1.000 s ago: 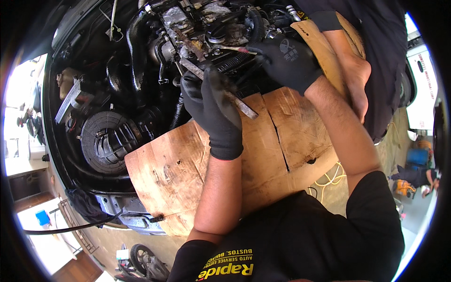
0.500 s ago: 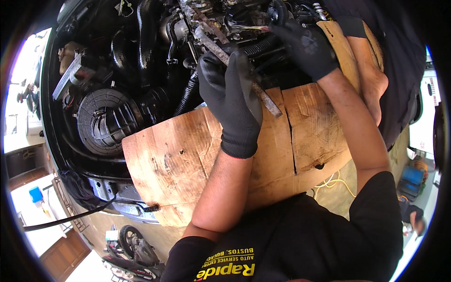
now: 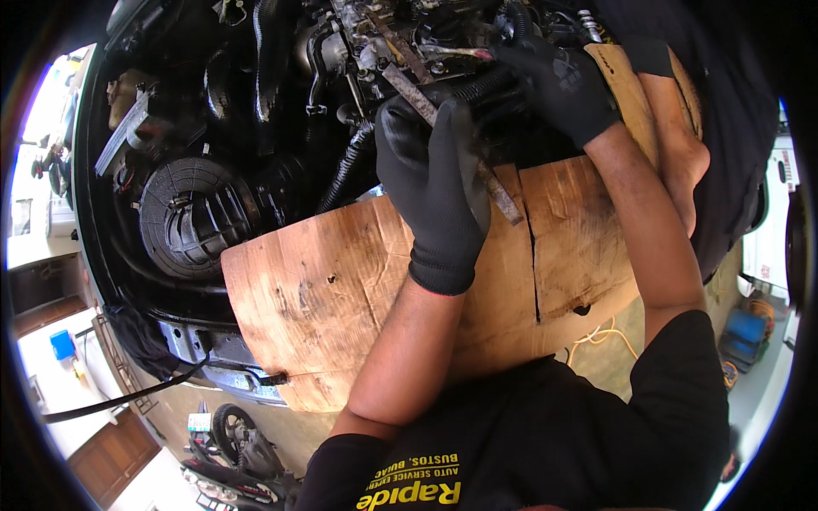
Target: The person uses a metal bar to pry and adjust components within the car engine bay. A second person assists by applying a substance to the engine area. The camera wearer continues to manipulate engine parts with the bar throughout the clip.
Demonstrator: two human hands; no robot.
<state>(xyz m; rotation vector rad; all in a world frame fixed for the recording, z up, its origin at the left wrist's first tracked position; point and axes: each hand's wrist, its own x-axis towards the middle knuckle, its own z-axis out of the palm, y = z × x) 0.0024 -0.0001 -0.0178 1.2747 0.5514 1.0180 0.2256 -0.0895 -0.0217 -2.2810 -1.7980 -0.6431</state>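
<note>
My black-gloved left hand (image 3: 439, 183) grips a flat, rusty grey metal strip (image 3: 409, 94); my black-gloved right hand (image 3: 562, 89) pinches a slim, red-and-silver tool (image 3: 477, 54)

The left grip (image 3: 439, 183) covers the middle of a rusty flat bar (image 3: 503, 198), the right grip (image 3: 558, 89), partly lost in shadow, hides one end of a slim rod (image 3: 452, 52) too small to identify, and the view's edges crop the engine (image 3: 441, 25) and motorcycle (image 3: 234, 434).
</note>
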